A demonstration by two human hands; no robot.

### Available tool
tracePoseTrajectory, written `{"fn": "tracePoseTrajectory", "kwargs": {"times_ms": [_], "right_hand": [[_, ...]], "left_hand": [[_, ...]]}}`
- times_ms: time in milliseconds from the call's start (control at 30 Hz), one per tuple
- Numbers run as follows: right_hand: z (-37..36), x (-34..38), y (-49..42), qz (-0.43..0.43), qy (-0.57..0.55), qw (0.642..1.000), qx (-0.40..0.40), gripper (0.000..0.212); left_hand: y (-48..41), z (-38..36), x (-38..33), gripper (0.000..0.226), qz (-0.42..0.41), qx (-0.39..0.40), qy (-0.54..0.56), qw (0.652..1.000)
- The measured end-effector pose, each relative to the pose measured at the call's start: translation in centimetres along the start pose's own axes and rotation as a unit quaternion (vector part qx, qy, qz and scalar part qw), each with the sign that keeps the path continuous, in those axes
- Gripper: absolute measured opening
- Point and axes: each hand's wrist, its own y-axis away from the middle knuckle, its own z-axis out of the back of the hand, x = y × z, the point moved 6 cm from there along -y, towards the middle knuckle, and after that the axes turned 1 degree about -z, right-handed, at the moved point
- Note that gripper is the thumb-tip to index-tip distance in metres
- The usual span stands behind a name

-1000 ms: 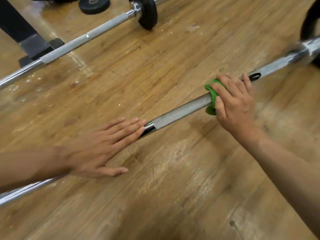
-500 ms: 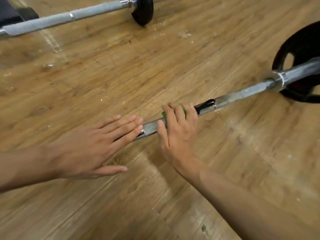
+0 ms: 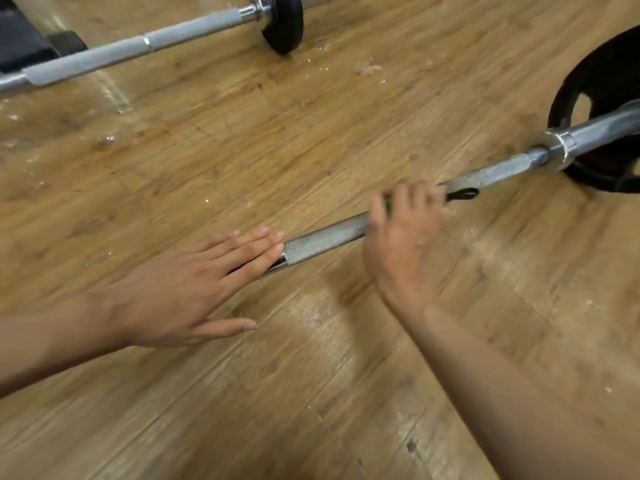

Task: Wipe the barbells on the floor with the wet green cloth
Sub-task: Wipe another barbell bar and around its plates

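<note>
A steel barbell [image 3: 325, 239] lies diagonally across the wooden floor, its knurled grey shaft running up to a sleeve and black plate [image 3: 609, 84] at the right. My left hand [image 3: 180, 289] lies flat with straight fingers pressing on the bar. My right hand [image 3: 401, 237] is wrapped around the shaft further right, blurred by motion. The green cloth [image 3: 388, 202] is almost fully hidden under its fingers; only a dark green sliver shows. A black loop [image 3: 464, 194] sticks out beyond the fingers.
A second barbell [image 3: 138, 46] with a small black plate [image 3: 284, 22] lies across the top of the view. A black rack foot [image 3: 31, 46] stands at the top left. Bare wooden floor with white specks spreads between and in front of the bars.
My right hand slid with the cloth down the shaft toward my left hand, then back to the right. My left hand stayed flat on the bar.
</note>
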Motion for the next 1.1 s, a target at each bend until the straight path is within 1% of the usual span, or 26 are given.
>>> {"fn": "tracePoseTrajectory", "kwargs": {"times_ms": [67,133,200,233,267,333,400,500,533,567,600,667,733,767,800,833,900,967,1033,1067,1100], "right_hand": [[-0.3,4.9,4.2,0.075,-0.050,0.995,0.046,0.056],[-0.4,7.5,7.2,0.174,-0.068,0.977,0.104,0.063],[-0.3,5.9,6.5,0.274,-0.022,0.955,0.115,0.060],[-0.3,4.1,5.3,0.291,0.006,0.950,0.109,0.059],[0.1,1.7,3.7,0.277,0.029,0.956,0.093,0.057],[1.1,-2.7,0.7,0.203,0.048,0.977,0.055,0.055],[1.5,-4.6,-0.8,0.135,0.041,0.989,0.031,0.056],[0.8,-2.4,-0.3,0.031,0.011,0.999,0.014,0.067],[0.5,-0.4,0.8,0.021,0.000,1.000,0.019,0.067],[0.0,1.9,2.5,0.038,-0.009,0.999,0.035,0.067],[-0.4,4.3,4.6,0.077,-0.016,0.995,0.054,0.068],[-0.6,7.7,7.8,0.174,-0.033,0.980,0.095,0.072],[-0.6,7.4,7.2,0.294,-0.009,0.949,0.111,0.070],[-0.6,6.1,6.1,0.330,0.014,0.938,0.106,0.067],[-0.5,4.1,4.6,0.336,0.030,0.937,0.097,0.064],[-0.3,1.8,2.9,0.316,0.038,0.944,0.086,0.061],[0.1,-2.3,0.3,0.240,0.049,0.968,0.055,0.058],[0.5,-3.4,-0.8,0.161,0.026,0.986,0.030,0.063],[-0.1,-1.5,-0.6,0.065,0.006,0.998,0.010,0.073],[-0.6,0.6,0.4,0.043,-0.012,0.999,0.012,0.078],[-1.2,3.3,2.1,0.060,-0.029,0.997,0.027,0.079]], "left_hand": [[-0.1,0.1,-0.1,0.087,0.003,-0.003,0.001,1.000],[0.1,0.2,-0.3,0.086,0.007,-0.010,0.002,1.000],[0.3,0.2,-0.5,0.084,0.012,-0.009,-0.002,1.000],[0.4,0.3,-0.5,0.084,0.017,-0.004,-0.007,1.000],[0.4,0.2,-0.5,0.083,0.021,0.002,-0.018,1.000],[0.6,0.0,-0.5,0.083,0.037,0.018,-0.054,0.998],[0.6,-0.1,-0.5,0.081,0.053,0.029,-0.088,0.994],[0.2,-0.1,-0.4,0.079,0.053,0.035,-0.127,0.990],[0.1,-0.1,-0.4,0.079,0.053,0.037,-0.132,0.989],[0.0,-0.1,-0.4,0.079,0.051,0.038,-0.134,0.989],[0.0,-0.2,-0.4,0.079,0.047,0.036,-0.134,0.989],[0.1,0.0,-0.4,0.081,0.040,0.028,-0.128,0.991],[0.0,0.4,-0.3,0.082,0.040,0.025,-0.118,0.992],[0.1,0.6,-0.4,0.082,0.042,0.027,-0.115,0.992],[0.1,0.8,-0.5,0.082,0.046,0.028,-0.119,0.991],[0.4,0.7,-0.6,0.082,0.055,0.028,-0.125,0.990],[1.0,0.5,-0.8,0.085,0.075,0.026,-0.132,0.988],[1.4,0.4,-1.0,0.087,0.081,0.019,-0.130,0.988],[1.0,0.3,-0.6,0.086,0.079,0.015,-0.121,0.989],[0.7,0.3,-0.4,0.086,0.081,0.015,-0.117,0.990],[0.6,0.4,-0.2,0.085,0.083,0.015,-0.115,0.990]]}}
